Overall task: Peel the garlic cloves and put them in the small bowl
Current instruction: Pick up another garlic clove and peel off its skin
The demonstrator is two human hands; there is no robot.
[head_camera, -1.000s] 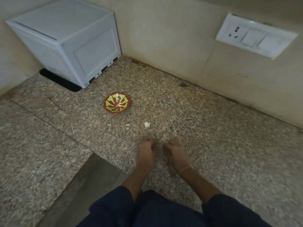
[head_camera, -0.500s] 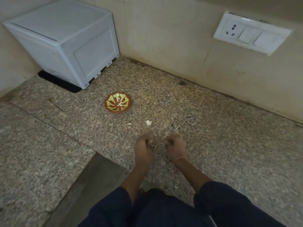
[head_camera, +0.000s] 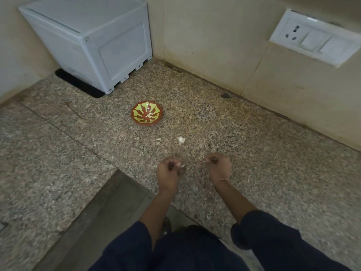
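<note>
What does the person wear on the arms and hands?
Dark blue sleeves, left sleeve and right sleeve, end near the elbows. The left hand and right hand are bare, no gloves. A thin pale band circles the right wrist.

No legible text on the white box, switch plate or small bowl.

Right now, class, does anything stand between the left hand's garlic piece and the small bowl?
Nothing blocks it. Only two pale scraps lie on the counter between the garlic piece in the left hand and the small bowl.
</note>
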